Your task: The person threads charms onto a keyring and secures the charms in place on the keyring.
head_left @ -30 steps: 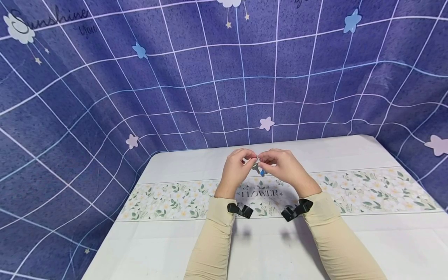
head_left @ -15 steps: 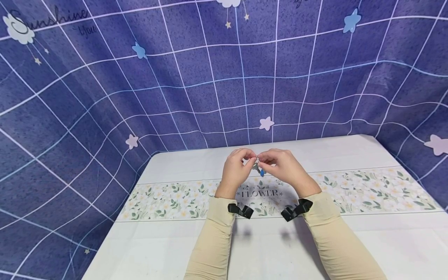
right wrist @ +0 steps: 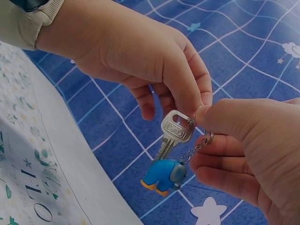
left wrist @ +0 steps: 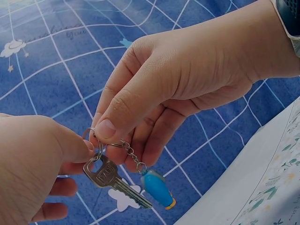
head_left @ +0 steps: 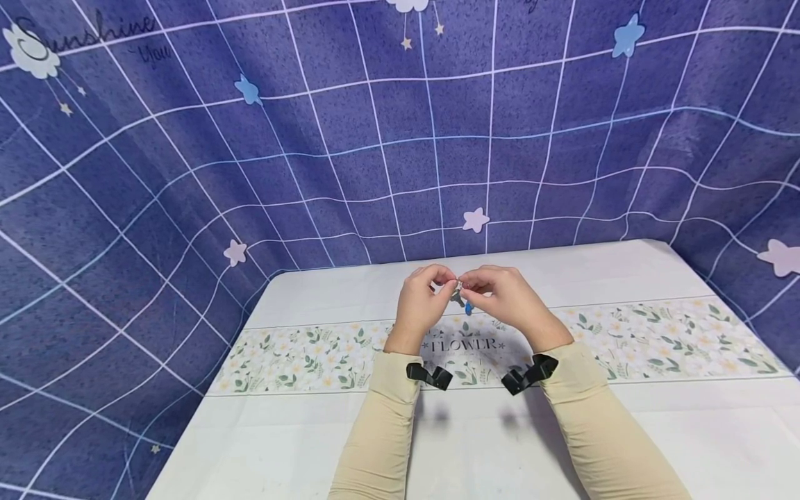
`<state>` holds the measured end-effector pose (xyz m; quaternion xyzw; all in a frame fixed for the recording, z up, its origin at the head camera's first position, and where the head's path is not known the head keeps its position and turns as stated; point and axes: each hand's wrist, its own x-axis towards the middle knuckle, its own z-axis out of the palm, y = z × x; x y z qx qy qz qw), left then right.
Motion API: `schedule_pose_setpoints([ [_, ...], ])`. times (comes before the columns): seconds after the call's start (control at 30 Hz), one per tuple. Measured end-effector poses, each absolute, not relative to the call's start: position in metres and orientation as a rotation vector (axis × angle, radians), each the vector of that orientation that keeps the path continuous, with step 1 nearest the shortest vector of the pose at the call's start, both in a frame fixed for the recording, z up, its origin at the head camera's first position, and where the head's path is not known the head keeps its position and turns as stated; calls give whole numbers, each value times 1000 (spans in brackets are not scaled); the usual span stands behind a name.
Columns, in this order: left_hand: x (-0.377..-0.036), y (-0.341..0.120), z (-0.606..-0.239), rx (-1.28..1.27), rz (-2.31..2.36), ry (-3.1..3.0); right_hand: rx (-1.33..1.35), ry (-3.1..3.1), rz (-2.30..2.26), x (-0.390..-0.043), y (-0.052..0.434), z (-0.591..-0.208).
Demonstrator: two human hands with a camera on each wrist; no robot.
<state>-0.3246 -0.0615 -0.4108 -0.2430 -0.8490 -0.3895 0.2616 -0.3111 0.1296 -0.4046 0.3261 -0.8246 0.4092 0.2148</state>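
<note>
Over the far part of the table, my left hand [head_left: 419,302] and right hand [head_left: 507,295] meet at the fingertips. Between them is a thin metal key ring [left wrist: 100,148], pinched by thumb and fingers on both sides. A silver key [left wrist: 104,174] with stamped letters on its head hangs from the ring, blade down. Beside it dangles a small blue figurine [left wrist: 156,186] with a yellow-orange end, on a short chain [right wrist: 191,152] that runs up to my right fingertips. Part of the ring is hidden behind my right thumb.
Under my hands lies a white tablecloth [head_left: 294,430] with a floral band [head_left: 312,357] lettered FLOWER. A blue-purple curtain [head_left: 350,160] with a grid and stars closes off the back and sides. Both wrists wear black camera mounts [head_left: 430,376].
My hands stay in nearly the same place. The key has turned a little between my fingers, showing less, then more of itself. The blue figurine hangs almost unmoved.
</note>
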Motion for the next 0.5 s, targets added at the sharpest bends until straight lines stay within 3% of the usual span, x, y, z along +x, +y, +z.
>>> schedule_pose_setpoints([
  [0.5,-327,-58,-412,-605,-1285,-2279,908,-2274,1121,-312,130,-405],
])
